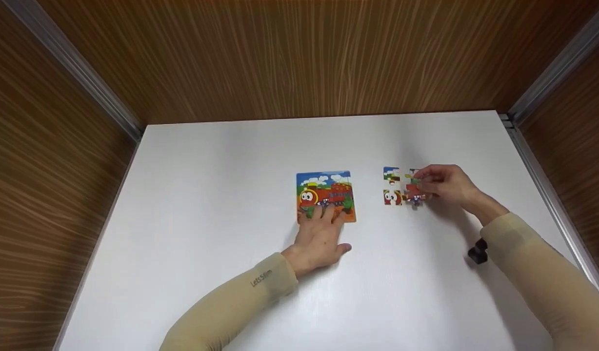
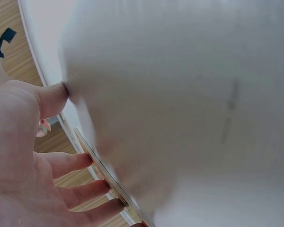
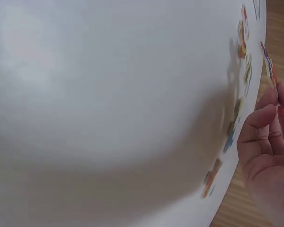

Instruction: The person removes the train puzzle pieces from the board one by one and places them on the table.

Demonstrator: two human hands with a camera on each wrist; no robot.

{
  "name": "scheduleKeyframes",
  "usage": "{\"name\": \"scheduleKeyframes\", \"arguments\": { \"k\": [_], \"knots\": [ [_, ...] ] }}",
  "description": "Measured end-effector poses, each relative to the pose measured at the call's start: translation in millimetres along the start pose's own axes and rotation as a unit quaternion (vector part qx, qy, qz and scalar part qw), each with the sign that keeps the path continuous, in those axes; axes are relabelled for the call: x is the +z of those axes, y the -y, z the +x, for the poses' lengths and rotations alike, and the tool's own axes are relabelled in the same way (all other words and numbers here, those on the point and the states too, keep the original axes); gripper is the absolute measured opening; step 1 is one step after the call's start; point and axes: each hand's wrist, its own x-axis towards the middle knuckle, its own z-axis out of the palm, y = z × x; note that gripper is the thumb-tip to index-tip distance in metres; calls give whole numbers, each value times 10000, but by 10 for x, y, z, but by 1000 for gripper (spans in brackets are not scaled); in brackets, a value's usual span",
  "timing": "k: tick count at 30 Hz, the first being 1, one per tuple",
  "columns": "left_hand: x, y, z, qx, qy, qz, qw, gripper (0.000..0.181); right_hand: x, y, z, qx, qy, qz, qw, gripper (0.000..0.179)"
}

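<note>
A square picture board (image 1: 331, 183) with a red cartoon train, blue sky and white clouds lies flat on the white table. My left hand (image 1: 319, 241) rests on its lower edge, fingers spread and straight, thumb out to the side. In the left wrist view the fingertips (image 2: 104, 186) touch the board's face (image 2: 98, 163). To the right, my right hand (image 1: 448, 185) pinches a thin jigsaw piece (image 3: 269, 65) between thumb and fingers, above a small group of loose pieces. One of these, a piece with cartoon eyes (image 1: 392, 197), lies flat at the group's left.
A piece with blue and green (image 1: 391, 174) lies above the eyes piece. Several pieces (image 3: 242, 35) line the table's edge in the right wrist view. Wood-grain walls (image 1: 280, 58) enclose the white table (image 1: 192, 195). A small black object (image 1: 477, 252) sits by the right sleeve.
</note>
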Motion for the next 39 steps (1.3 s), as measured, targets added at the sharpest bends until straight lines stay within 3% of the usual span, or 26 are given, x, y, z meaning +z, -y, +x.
{"name": "scheduleKeyframes", "arguments": {
  "k": [14,25,39],
  "knots": [
    [-1,-3,2,7,32,-54,10000,83,-82,-205,-99,111,-119,-230,9996,36],
    [-4,13,-17,3,63,-135,9999,83,-7,-149,-128,-32,-325,-1243,9917,29],
    [-5,22,-40,8,35,-208,9998,82,58,-113,-120,-14,-549,-1382,9889,28]
  ]
}}
